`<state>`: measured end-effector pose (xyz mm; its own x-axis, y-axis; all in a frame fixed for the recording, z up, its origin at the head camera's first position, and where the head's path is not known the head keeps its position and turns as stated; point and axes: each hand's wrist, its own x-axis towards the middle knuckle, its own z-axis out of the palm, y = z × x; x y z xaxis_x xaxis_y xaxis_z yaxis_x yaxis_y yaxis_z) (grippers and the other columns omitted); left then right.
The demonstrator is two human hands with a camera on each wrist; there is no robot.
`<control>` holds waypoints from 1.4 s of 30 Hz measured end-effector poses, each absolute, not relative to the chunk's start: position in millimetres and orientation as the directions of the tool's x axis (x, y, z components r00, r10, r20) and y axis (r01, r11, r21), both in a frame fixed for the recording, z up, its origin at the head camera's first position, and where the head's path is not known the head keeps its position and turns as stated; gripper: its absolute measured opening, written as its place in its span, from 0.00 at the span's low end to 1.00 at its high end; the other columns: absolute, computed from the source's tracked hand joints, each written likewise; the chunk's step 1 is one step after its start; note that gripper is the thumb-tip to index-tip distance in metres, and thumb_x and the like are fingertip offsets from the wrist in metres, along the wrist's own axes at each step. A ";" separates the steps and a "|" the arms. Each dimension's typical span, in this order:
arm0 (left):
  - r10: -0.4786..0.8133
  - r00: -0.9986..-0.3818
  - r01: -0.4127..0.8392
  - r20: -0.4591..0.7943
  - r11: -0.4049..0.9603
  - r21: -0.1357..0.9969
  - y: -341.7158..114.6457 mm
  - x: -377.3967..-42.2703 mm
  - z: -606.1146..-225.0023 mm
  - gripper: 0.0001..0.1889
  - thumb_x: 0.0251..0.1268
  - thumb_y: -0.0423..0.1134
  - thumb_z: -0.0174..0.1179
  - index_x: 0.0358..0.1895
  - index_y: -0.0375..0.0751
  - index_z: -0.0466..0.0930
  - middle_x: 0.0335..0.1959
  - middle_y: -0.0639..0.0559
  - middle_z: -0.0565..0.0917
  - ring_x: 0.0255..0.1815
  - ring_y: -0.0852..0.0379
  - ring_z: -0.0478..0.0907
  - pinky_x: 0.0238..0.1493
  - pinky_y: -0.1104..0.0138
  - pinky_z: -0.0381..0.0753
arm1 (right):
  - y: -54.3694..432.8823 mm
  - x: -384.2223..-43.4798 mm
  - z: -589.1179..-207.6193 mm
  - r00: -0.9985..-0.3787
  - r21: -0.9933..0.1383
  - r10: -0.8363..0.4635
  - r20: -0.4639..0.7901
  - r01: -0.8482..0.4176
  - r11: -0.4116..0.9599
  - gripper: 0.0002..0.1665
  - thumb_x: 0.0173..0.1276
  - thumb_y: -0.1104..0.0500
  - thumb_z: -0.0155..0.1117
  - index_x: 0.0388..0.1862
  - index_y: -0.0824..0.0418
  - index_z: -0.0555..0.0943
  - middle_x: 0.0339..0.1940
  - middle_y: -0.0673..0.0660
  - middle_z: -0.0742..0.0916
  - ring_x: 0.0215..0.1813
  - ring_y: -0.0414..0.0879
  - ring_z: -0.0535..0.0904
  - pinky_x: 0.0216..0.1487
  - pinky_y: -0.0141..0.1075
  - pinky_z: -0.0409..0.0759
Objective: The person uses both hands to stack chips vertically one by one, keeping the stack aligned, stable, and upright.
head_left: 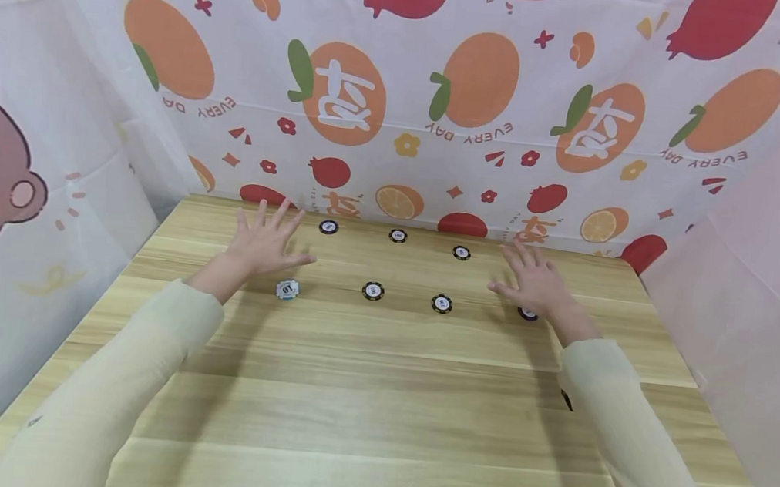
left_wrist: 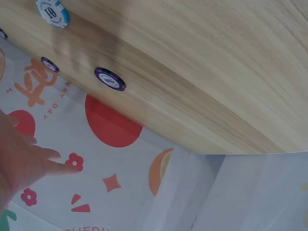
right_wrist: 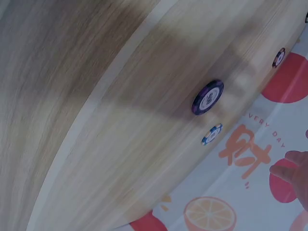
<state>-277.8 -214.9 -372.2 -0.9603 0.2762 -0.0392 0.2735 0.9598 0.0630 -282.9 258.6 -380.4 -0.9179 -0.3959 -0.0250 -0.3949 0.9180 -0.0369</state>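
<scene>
My left hand point(head_left: 258, 243) is held over the far left of the table with its fingers spread and nothing in it. Just below its thumb in the head view lies a white and light-blue poker chip point(head_left: 287, 289) marked 10. A dark poker chip point(head_left: 329, 226) sits to the right of its fingertips. My right hand point(head_left: 536, 283), also spread and holding nothing, is over the far right side. It partly covers another dark poker chip point(head_left: 528, 314). The right wrist view shows a purple-black chip point(right_wrist: 208, 97) and a blue-and-white chip point(right_wrist: 212, 134); only some fingers point(right_wrist: 286, 172) appear there.
Between the hands, black-rimmed chips lie flat in two loose rows, among them a back chip point(head_left: 398, 236) and a front chip point(head_left: 373, 291). The wooden table point(head_left: 376, 405) ends at a fruit-print curtain point(head_left: 410, 90) behind. Pale curtains hang on both sides.
</scene>
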 end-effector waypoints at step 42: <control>0.470 -0.880 0.461 -0.068 0.880 0.111 -144.4 -273.8 -397.9 0.45 0.57 0.62 0.55 0.72 0.43 0.49 0.71 0.39 0.46 0.68 0.31 0.37 0.59 0.37 0.33 | 192.1 -277.7 -404.0 -0.796 -0.128 -0.594 -0.115 -0.581 0.804 0.42 0.63 0.41 0.57 0.70 0.60 0.59 0.69 0.63 0.62 0.63 0.65 0.62 0.57 0.57 0.63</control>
<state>-273.8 -144.4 -397.9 -0.8802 0.4697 -0.0676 0.4612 0.8803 0.1111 -277.7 192.1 -404.0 -0.7960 -0.5942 -0.1153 -0.5813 0.8036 -0.1279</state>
